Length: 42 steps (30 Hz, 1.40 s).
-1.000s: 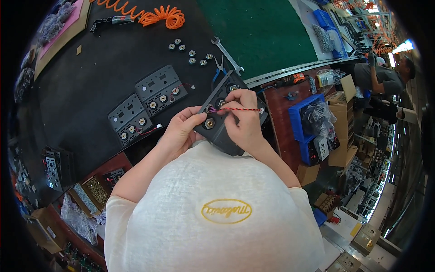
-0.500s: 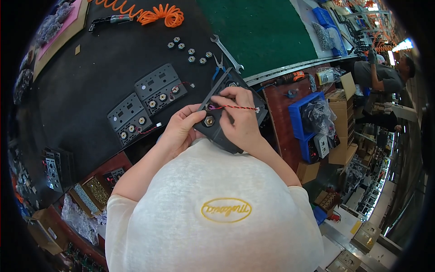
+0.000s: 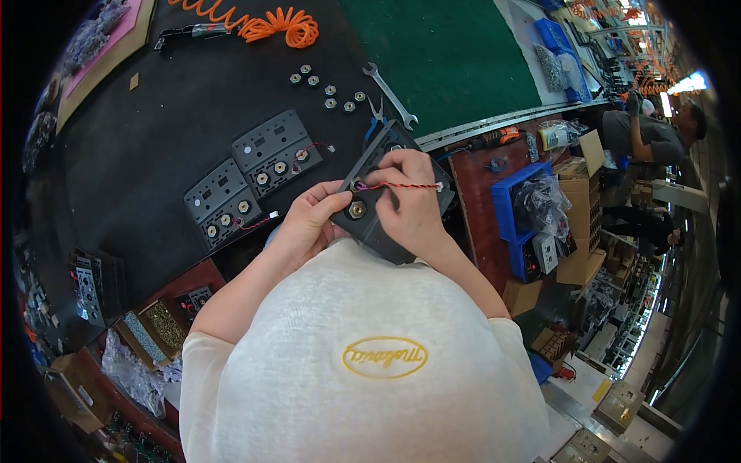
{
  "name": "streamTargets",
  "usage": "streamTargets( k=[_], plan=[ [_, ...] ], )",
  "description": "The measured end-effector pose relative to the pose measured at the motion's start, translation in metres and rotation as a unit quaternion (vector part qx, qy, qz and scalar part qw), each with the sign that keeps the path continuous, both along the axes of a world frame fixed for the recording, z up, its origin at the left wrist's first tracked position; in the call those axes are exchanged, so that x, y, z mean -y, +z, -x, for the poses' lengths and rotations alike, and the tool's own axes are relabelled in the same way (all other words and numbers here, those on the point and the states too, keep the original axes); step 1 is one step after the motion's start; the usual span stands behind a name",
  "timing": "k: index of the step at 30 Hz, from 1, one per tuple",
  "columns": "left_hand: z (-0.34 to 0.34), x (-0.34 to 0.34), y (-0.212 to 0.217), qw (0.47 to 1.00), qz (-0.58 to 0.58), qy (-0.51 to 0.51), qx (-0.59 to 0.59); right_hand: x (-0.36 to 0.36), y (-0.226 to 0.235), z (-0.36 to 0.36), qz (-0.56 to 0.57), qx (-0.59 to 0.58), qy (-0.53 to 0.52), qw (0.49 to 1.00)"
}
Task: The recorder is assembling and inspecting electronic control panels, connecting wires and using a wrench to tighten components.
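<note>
My left hand (image 3: 306,220) grips the left edge of a dark grey metal panel (image 3: 380,238), held tilted close against my shirt. A hex-nut fitting (image 3: 356,208) with a brass centre sits in the panel beside my left thumb. My right hand (image 3: 413,202) is over the panel, its fingers bent and pinched at a red and black twisted wire (image 3: 421,184). One end of this wire meets a second fitting (image 3: 356,185); a white connector (image 3: 439,187) ends the other. The right fingertips are partly hidden.
Two similar panels (image 3: 270,145) with nuts and wires lie to the left. Several loose nuts (image 3: 330,91), blue-handled pliers (image 3: 376,119) and an open-end wrench (image 3: 391,95) lie beyond. An air tool (image 3: 193,32) with an orange coiled hose (image 3: 282,29) is at the back; blue bins (image 3: 505,204) stand right.
My right fingers have shifted slightly at the wire by the fitting. My left hand keeps its grip on the panel. The view has moved a little.
</note>
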State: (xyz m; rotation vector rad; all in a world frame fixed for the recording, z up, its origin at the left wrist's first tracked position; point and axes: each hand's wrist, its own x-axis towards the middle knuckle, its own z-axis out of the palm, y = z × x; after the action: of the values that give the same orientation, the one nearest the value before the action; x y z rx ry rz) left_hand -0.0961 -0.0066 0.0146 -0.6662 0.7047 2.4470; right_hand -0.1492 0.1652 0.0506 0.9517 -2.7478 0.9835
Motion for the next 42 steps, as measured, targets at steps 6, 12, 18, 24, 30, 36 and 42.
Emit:
streamTargets(
  k=[6,12,18,24,30,36,42],
  plan=[
    [0.002,0.001,0.001,1.000,-0.004,0.012,0.005,0.002,-0.004,0.004,0.015,0.026,-0.007,1.000],
    [0.001,0.003,-0.001,1.000,-0.002,0.011,0.006,0.010,-0.003,0.005,0.011,0.014,0.007,1.000],
    [-0.001,0.005,-0.004,1.000,-0.002,0.020,0.011,0.011,-0.004,0.006,0.005,0.032,-0.001,0.999],
    [0.000,0.005,-0.002,1.000,-0.006,0.016,0.015,0.015,-0.007,0.007,0.026,0.050,0.011,0.998],
    [0.003,0.006,-0.005,1.000,-0.003,0.023,0.018,0.012,-0.004,0.016,-0.033,-0.002,0.040,0.999],
    [0.000,0.004,-0.009,1.000,0.019,0.012,-0.021,0.016,0.005,0.015,-0.049,-0.008,0.024,0.998],
    [-0.003,0.004,-0.023,0.998,0.027,0.005,-0.055,0.023,0.007,0.006,-0.058,0.003,-0.018,0.998]
  ],
)
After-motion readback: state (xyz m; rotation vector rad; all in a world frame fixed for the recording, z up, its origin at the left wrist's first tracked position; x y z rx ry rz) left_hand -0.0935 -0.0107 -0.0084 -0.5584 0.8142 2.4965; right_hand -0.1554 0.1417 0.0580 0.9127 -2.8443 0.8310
